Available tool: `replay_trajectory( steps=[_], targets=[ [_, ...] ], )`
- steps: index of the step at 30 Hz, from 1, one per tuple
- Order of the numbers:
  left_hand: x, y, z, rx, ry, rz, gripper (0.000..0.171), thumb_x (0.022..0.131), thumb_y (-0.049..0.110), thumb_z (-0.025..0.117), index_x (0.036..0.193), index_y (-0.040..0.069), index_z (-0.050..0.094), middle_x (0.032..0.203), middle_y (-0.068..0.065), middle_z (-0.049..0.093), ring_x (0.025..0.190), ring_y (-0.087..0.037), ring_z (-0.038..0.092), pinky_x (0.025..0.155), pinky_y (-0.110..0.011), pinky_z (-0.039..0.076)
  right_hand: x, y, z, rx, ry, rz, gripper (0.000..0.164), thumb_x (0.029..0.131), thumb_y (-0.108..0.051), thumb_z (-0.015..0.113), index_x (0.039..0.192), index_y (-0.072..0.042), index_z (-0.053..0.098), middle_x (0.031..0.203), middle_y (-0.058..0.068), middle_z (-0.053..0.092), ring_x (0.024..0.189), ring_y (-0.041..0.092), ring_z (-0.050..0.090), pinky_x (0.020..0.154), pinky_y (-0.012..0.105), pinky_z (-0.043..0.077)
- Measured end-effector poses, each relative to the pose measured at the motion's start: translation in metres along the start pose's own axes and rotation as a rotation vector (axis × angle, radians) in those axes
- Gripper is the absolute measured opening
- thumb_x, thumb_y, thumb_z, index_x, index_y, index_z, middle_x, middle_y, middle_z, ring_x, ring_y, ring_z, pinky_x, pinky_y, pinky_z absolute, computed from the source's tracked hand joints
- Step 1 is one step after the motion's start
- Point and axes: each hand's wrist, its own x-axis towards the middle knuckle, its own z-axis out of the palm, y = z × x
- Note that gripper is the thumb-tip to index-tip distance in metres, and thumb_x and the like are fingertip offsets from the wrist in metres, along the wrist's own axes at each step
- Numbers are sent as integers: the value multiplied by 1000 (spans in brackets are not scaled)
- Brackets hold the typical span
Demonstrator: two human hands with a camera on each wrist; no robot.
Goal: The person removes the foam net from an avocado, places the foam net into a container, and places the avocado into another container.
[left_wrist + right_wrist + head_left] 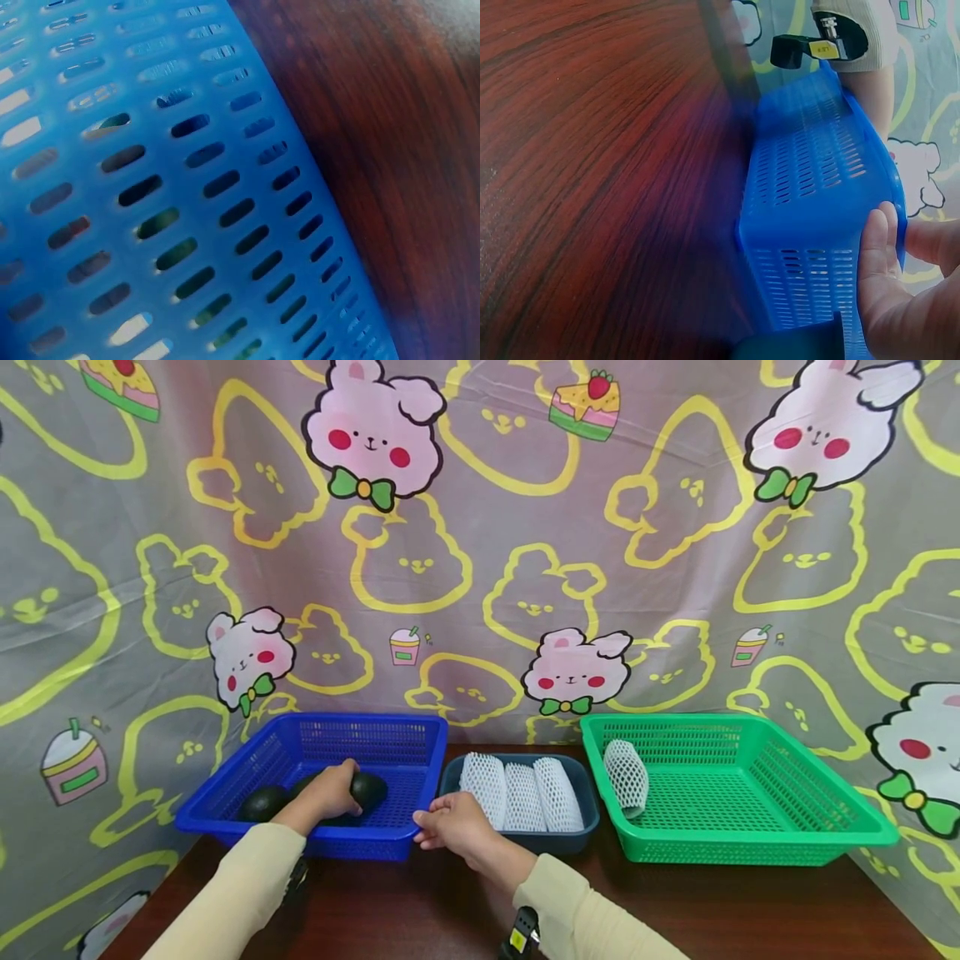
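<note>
My left hand [330,792] reaches into the blue basket [375,842] and grips a dark green avocado [368,791], its fingers bent over the fruit. Another avocado [264,803] lies to its left, and part of a dark fruit shows behind the hand. At the basket's front right corner, my right hand [459,828] pinches the rim, thumb on one side and fingers on the other, as the right wrist view shows. Only the perforated basket wall [172,225] and the table fill the left wrist view; the left hand is hidden there.
A dark blue-grey tub [551,842] with several white foam net sleeves [525,797] stands right of the blue basket. Farther right is a green basket [750,847], where a net-covered item [626,777] leans at the left side. A patterned cloth [480,568] hangs behind the brown table [420,910].
</note>
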Motion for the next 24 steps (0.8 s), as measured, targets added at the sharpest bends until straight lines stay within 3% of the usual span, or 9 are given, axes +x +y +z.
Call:
replay_trajectory(
  steps=[24],
  targets=[
    [-2,2,-1,-30,34,28,70,69,19,87,123,-10,53,116,-31,59,109,-46,55,90,-54,45,2,-1,-2,-5,-20,22,11,93,-8,64,91,3,64,73,10,68,64,19,68,61,30,57]
  ],
)
